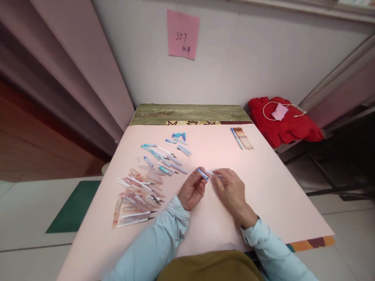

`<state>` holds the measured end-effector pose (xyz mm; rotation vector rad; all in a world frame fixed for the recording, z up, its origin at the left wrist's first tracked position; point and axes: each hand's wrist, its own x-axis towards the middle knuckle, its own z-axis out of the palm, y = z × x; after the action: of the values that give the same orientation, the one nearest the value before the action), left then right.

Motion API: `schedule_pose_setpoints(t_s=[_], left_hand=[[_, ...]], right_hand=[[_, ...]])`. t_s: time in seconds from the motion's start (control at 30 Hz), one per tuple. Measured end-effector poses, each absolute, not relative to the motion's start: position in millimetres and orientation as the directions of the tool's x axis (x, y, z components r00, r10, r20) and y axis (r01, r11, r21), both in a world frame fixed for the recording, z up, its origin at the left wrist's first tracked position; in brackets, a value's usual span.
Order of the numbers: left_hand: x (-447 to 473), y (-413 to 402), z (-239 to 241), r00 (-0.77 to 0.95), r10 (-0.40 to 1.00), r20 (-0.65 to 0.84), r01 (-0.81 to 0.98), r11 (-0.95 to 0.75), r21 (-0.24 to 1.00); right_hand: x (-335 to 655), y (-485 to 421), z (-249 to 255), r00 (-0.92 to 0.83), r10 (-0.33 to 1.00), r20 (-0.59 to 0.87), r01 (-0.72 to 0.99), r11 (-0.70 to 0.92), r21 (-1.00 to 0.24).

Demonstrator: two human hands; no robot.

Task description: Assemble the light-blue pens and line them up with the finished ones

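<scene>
Over the middle of the table, my left hand pinches a short blue pen part, which looks like a cap or upper barrel with its open end turned to the right. My right hand is closed on a slim pale stick, perhaps a refill or barrel; its far end is hidden by the fingers. The stick's tip lies close to the blue part, and I cannot tell if they touch. Loose blue pen parts and white refills lie left of my hands. Small blue pieces are heaped behind them.
Nearer on the left lies a pile of pinkish clear barrels and refills. A row of pens, one blue and several brown-topped, sits at the back right. Red cloth with a white cord is beyond the table's right edge. A wall rises behind.
</scene>
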<state>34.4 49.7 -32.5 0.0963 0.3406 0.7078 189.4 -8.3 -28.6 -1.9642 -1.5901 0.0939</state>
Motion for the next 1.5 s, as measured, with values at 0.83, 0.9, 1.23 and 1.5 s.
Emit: schedule_pose_setpoints(t_s=[0.83,0.9,1.23,1.5], left_hand=[[4,36,12,0.409,0.728,-0.550,-0.908,0.387,-0.162],[8,37,13,0.412,0.728,-0.549,-0.904,0.401,-0.147],[24,49,5,0.253,0.752,-0.608,-0.838,0.485,0.251],[29,48,1,0.275,0.752,-0.600,-0.811,0.516,0.276]], right_hand=[[147,67,-4,0.108,0.951,0.290,0.637,0.158,-0.754],[149,54,14,0.146,0.963,0.227,0.407,0.151,-0.901],[155,25,38,0.143,0.952,0.271,0.353,0.207,-0.912],[162,22,35,0.113,0.937,0.331,0.446,0.250,-0.860]])
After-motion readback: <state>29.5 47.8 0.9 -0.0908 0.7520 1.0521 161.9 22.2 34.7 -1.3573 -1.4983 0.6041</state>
